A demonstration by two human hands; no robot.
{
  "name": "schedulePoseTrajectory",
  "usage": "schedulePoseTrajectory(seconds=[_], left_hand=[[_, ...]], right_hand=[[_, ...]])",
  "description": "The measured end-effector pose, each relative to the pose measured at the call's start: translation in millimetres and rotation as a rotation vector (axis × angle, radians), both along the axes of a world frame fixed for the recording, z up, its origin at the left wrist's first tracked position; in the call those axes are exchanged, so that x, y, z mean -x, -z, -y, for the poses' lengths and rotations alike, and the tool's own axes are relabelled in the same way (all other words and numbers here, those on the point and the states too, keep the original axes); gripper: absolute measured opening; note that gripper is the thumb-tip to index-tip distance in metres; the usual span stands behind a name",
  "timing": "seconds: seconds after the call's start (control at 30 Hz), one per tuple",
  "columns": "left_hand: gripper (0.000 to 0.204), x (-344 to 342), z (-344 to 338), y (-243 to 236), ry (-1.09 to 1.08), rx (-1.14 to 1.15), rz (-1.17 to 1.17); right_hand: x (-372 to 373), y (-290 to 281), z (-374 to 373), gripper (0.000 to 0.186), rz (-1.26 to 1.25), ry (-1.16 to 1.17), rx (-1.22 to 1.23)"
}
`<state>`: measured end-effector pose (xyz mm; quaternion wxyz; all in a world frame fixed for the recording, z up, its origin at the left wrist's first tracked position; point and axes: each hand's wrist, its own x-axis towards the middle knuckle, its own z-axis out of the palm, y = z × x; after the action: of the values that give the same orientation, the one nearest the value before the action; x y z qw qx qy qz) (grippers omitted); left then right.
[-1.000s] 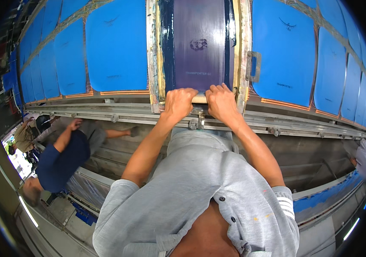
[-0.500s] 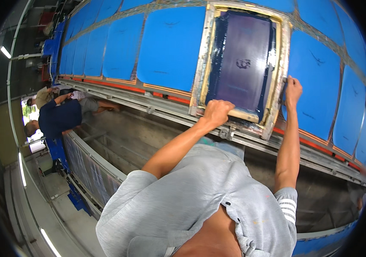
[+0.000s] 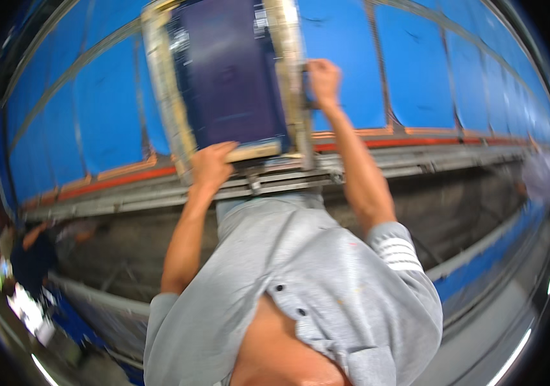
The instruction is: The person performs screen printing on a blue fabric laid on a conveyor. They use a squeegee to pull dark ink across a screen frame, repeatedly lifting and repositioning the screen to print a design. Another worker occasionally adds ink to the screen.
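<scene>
A screen-printing frame (image 3: 295, 61) with pale, ink-stained edges lies across the long blue-panelled table, in front of me. Its dark purple mesh (image 3: 226, 71) is bordered by dark blue ink. My left hand (image 3: 212, 166) is closed over the frame's near left corner. At the frame's right side, my right hand (image 3: 324, 80) is closed on its edge, by a small dark part that is blurred. Under the near end of the frame runs a grey metal rail (image 3: 378, 168).
Blue panels (image 3: 413, 71) run left and right, edged by a red strip (image 3: 153, 172). A person in dark clothing (image 3: 32, 260) stands far left, another in a pale top (image 3: 540, 174) far right. Behind me is a second long table (image 3: 474, 262).
The view has turned rightward, so frame and hands appear further left and higher. Both hands keep their hold. Blur hides whether the frame itself slid along the table.
</scene>
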<state>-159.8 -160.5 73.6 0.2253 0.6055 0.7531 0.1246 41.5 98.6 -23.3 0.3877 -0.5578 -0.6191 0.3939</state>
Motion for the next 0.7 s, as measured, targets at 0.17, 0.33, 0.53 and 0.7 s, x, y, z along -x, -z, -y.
schedulePoseTrajectory(seconds=[0.17,0.33,0.53,0.7], left_hand=[[0.047,46.1,3.5,-13.0,0.090,0.051,-0.102],[0.045,48.5,15.7,-23.5,0.122,0.133,-0.043],[0.044,40.8,13.4,-22.7,0.150,0.137,-0.012],[0.045,43.4,4.1,-25.9,0.163,0.170,-0.038]], right_hand=[[45.3,1.0,21.3,0.032,-0.016,0.093,0.143],[36.4,6.8,49.1,0.031,0.085,0.140,0.184],[22.1,-8.9,50.0,0.034,0.172,0.121,0.318],[32.1,-18.0,49.9,0.031,0.205,0.164,0.351]])
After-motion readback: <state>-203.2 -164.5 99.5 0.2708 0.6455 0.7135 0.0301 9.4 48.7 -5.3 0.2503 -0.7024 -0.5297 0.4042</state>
